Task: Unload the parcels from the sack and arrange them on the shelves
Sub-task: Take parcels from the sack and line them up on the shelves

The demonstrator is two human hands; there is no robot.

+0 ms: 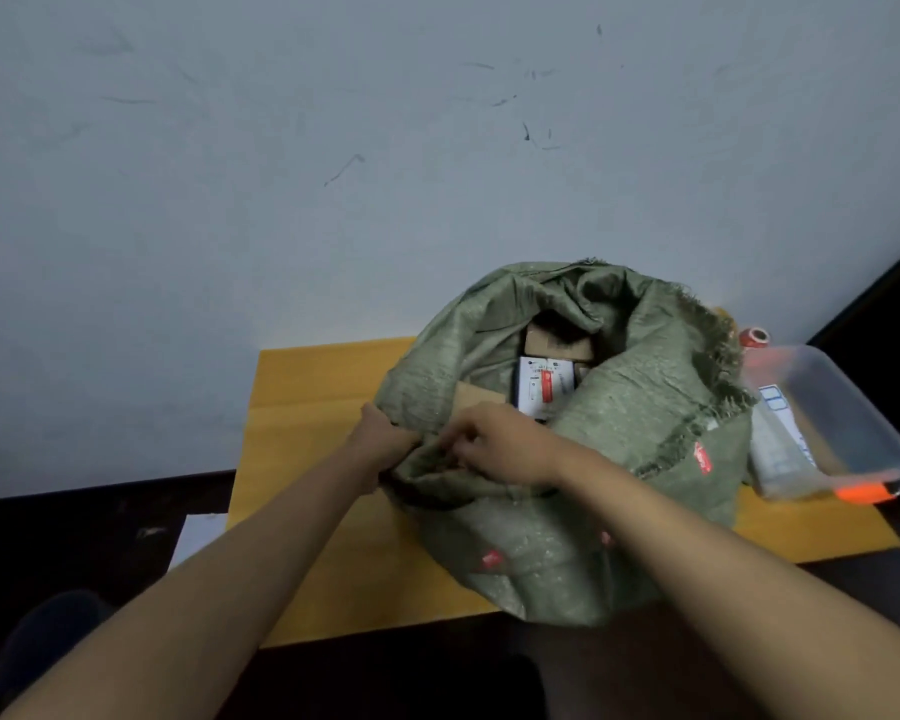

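Both hands meet at the near rim of the green woven sack (567, 511). The left hand (380, 439) has its grip closed on a fold of the fabric, and the right hand (500, 449) pinches the rim just beside it — fingers curled into the cloth. The sack stands open on a yellow surface (307, 459) against a pale wall. Inside its mouth lie parcels: a white labelled box (544, 387) and brown cardboard (557, 345) behind it. Right of the sack, touching it, sits a clear plastic tub (827, 423) with an orange clip.
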